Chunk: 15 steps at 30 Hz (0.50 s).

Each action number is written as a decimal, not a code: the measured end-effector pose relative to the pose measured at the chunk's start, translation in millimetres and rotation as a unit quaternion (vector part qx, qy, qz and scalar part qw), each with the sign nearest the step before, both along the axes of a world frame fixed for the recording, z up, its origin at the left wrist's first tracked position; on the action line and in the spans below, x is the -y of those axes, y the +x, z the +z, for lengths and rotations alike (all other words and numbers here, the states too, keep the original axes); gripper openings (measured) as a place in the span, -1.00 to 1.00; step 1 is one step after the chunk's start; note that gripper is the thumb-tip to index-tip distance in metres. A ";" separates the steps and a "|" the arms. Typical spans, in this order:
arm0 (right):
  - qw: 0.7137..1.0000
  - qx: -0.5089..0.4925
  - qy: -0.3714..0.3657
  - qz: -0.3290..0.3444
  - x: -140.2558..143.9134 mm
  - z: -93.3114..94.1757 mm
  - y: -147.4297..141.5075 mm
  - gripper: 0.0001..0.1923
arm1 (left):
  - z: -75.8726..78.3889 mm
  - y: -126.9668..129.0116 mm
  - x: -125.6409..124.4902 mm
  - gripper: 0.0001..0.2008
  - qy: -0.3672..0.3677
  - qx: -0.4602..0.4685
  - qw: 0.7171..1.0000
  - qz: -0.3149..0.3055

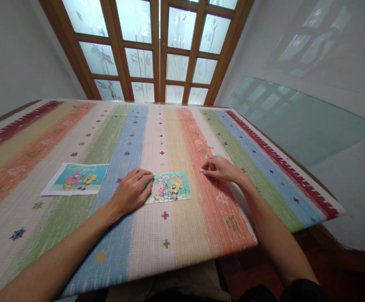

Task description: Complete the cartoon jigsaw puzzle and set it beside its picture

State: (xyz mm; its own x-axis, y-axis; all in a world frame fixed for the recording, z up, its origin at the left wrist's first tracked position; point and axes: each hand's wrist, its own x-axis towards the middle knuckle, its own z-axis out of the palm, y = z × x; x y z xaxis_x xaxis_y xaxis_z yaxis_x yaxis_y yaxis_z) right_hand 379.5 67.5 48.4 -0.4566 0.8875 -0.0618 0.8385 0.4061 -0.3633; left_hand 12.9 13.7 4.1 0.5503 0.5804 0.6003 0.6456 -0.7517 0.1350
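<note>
A partly assembled cartoon jigsaw puzzle (172, 187) lies on the striped tablecloth, with gaps among its pieces. My left hand (135, 186) rests at the puzzle's left edge, fingers slightly bent and laid down over that side, covering part of it. To the right of the puzzle, my right hand (216, 167) pinches a small puzzle piece (203, 170) between thumb and fingertips, just above the cloth. Some loose puzzle pieces (219, 155) lie behind the right hand, partly hidden by it.
A printed reference picture (80, 179) of the cartoon characters lies to the left of my left hand. The striped tablecloth (182, 235) covers a wide table, whose near edge is close to my body. Beyond stand wooden glass doors (160, 50), with white walls at both sides.
</note>
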 end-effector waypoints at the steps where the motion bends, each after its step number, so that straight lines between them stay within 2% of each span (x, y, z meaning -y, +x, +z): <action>1: 1.000 -0.005 -0.001 0.000 0.2 0.2 -1.0 -0.96 | 0.1 -0.2 -0.1 -0.83 0.003 0.001 1.000 -0.002; 5: 0.998 -0.053 0.021 0.017 4.6 -1.2 -13.6 -0.92 | 0.9 0.2 -0.2 -0.83 0.001 0.011 1.000 -0.021; 15: 0.964 -0.192 0.080 0.166 33.5 -20.9 -78.4 -0.93 | 2.2 12.2 10.6 -0.69 -0.061 0.081 0.989 -0.110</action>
